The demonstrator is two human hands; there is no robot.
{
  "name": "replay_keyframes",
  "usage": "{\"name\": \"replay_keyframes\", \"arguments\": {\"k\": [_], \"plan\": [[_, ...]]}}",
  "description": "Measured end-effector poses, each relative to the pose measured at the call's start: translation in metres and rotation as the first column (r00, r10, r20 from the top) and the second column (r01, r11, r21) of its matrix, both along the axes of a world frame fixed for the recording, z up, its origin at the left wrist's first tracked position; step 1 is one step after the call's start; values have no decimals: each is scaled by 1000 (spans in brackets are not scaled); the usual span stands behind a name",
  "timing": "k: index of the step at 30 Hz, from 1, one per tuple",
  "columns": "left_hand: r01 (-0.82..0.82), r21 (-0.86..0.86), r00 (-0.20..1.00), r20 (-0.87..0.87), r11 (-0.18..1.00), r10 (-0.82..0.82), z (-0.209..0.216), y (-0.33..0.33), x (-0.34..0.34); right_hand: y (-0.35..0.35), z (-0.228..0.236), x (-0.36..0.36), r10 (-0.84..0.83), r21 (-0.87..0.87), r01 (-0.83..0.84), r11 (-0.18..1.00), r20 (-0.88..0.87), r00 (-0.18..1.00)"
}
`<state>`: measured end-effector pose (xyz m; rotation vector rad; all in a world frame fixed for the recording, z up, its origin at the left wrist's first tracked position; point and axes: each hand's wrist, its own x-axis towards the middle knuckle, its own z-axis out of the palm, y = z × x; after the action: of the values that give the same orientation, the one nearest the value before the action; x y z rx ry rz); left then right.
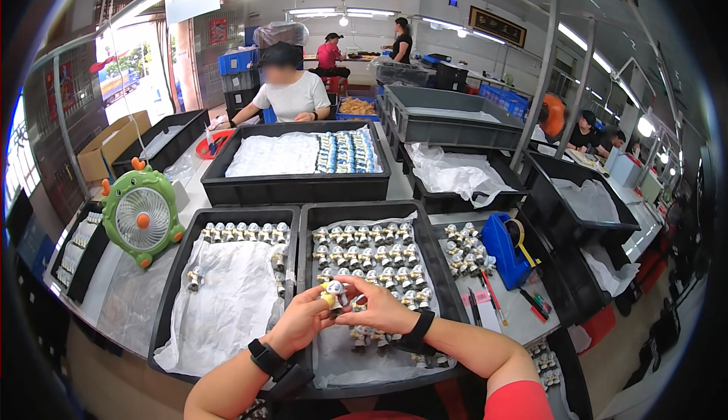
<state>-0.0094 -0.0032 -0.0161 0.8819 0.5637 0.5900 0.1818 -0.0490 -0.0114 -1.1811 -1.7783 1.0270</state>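
My left hand (300, 318) and my right hand (381, 311) meet over the middle black trays, fingers closed around one small white, yellow and dark figurine (335, 291). Beneath them, the right tray (305, 230) holds several rows of similar figurines (364, 257), partly hidden by my hands. In the left tray (163, 321), lined with a white sheet (227, 298), a row of figurines (246, 232) stands along the far edge. A few more stand at its right side, and a single figurine (195, 277) is at the left.
A green fan (142, 219) stands at left. To the right are a blue tape dispenser (506, 251), pens (493, 298) and more figurines (464, 249). Beyond lies a black tray (296, 191) with blue-white pieces; a co-worker (296, 94) sits behind it. Grey bins (455, 120) are stacked at far right.
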Motion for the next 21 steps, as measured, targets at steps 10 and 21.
{"name": "replay_keyframes", "arguments": {"k": [10, 21], "plan": [[-1, -10, 1000, 12, 1000, 1, 1, 0, 0, -1, 2, 0, -17, -9, 18, 1000, 35, 999], [3, -6, 1000, 19, 1000, -3, -1, 0, 0, -2, 4, 0, -20, -30, 21, 999, 45, 999]]}}
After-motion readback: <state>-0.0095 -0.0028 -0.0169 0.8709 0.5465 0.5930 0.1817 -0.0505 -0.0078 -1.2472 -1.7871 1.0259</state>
